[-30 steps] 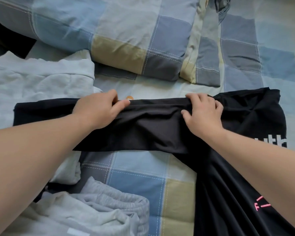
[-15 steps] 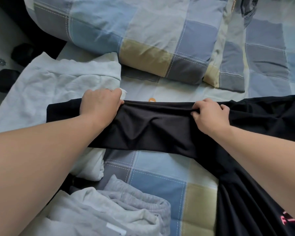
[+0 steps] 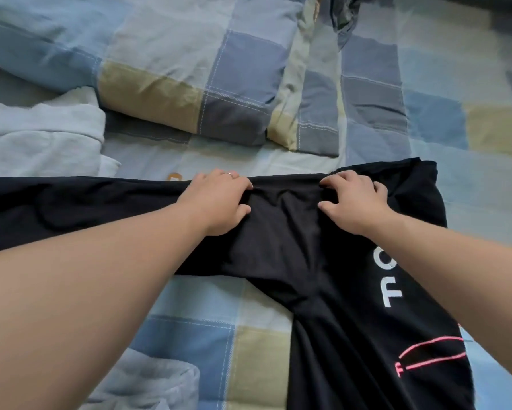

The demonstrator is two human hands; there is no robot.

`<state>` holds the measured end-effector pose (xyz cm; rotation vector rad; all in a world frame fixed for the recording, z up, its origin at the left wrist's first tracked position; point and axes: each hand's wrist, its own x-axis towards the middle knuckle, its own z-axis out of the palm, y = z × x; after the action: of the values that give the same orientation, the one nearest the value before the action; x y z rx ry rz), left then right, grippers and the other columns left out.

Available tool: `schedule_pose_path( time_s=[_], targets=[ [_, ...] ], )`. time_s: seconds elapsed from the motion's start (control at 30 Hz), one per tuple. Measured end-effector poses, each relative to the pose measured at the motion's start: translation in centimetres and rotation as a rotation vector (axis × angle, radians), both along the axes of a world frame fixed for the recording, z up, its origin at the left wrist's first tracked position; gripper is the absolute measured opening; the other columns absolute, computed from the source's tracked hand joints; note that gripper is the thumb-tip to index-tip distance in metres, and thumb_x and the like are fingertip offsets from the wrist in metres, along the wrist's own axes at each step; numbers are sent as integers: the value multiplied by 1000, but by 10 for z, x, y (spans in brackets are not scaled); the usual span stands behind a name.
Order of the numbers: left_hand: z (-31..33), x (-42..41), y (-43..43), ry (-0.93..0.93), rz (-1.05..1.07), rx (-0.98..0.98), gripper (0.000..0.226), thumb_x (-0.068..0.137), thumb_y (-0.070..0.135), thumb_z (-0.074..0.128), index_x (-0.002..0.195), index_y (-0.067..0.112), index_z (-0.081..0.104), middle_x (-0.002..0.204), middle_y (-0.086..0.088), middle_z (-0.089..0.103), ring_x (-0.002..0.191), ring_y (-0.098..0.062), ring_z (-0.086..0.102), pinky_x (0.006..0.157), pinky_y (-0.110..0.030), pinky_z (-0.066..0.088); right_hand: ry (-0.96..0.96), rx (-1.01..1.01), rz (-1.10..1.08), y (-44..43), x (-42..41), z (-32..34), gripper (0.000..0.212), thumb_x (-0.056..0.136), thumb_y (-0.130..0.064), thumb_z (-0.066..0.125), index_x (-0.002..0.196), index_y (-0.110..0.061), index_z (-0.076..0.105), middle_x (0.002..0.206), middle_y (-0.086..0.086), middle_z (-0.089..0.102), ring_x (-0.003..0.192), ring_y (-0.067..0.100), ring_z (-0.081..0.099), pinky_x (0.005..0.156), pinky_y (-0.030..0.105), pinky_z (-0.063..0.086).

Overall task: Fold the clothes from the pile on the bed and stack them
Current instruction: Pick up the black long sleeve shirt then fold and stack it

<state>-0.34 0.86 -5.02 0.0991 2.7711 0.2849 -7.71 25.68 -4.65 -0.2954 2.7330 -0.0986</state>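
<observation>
While each grip is closed on its far edge, the black printed garment [image 3: 293, 247] lies across the bed [image 3: 207, 303], long axis left to right. Beyond the left hand [image 3: 219, 199] a long stretch runs leftward; beyond the right hand [image 3: 353, 199] little remains, so the next fold likely falls to the left.

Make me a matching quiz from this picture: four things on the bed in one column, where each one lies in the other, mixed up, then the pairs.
1 black garment
2 white garment
3 grey garment
4 checked pillow

A bottom left corner
B across the top, far side
C pinched by left hand and right hand
D left edge, beside the pillow

Pairs: 1-C, 2-D, 3-A, 4-B
</observation>
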Motion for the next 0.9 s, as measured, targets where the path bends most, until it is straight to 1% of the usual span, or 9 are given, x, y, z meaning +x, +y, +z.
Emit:
schedule_pose_path(
  time_s=[0.13,0.23,0.33,0.43,0.5,0.57,0.7,0.83,0.9],
  targets=[
    [-3,-17,35,2,57,53,53,98,45,53,146,28,41,146,-1,47,133,-26,41,107,-44,32,14,47,-34,36,-18,2,51,94,-44,58,142,-36,44,138,3,48,131,29,42,110,48,27],
    [-7,-25,60,1,96,74,44,99,46,53,139,28,49,140,0,52,130,-26,43,105,-44,33,-24,60,-69,52,-23,-2,48,93,-44,61,137,-34,47,130,3,52,126,29,46,106,46,29],
    [-11,-30,79,46,226,80,26,102,41,49,121,25,57,128,-3,61,122,-29,49,98,-43,35,-4,-26,-118,63,-26,-3,25,93,-38,64,116,-30,59,115,-3,62,118,25,54,102,41,27],
    [-11,-35,87,184,370,22,14,104,32,45,108,20,52,118,-8,62,113,-35,51,82,-40,30,201,-228,-214,62,-34,3,7,97,-33,61,99,-27,63,102,-5,66,111,24,56,94,38,26],
    [-10,-37,89,212,429,-28,11,106,30,43,105,20,48,118,-9,60,112,-36,50,80,-40,27,285,-260,-213,56,-38,3,7,98,-31,56,100,-26,61,103,-2,67,109,24,57,94,38,25],
    [-12,-37,92,141,469,-56,11,107,32,40,103,22,45,119,-9,61,115,-35,48,82,-41,27,221,-223,-184,54,-41,-2,9,97,-28,54,105,-27,59,107,-2,66,112,25,55,98,39,25],
    [-19,-36,107,140,410,-9,36,106,47,32,115,19,52,124,-6,61,118,-32,46,93,-45,31,85,-42,-113,81,-47,-3,33,89,-27,53,123,-29,54,126,2,57,126,30,47,116,54,14],
    [-16,-55,134,146,311,89,46,100,58,42,129,24,51,132,-4,60,126,-30,44,101,-45,31,95,129,-128,123,-59,-2,33,88,-30,51,120,-34,60,136,3,46,135,30,34,119,59,4],
    [-17,-68,151,133,259,61,38,99,56,46,121,26,54,125,-4,62,123,-30,44,99,-45,31,85,187,-120,136,-64,-6,30,90,-31,54,119,-34,61,137,4,45,135,30,34,119,59,6]
  ],
)
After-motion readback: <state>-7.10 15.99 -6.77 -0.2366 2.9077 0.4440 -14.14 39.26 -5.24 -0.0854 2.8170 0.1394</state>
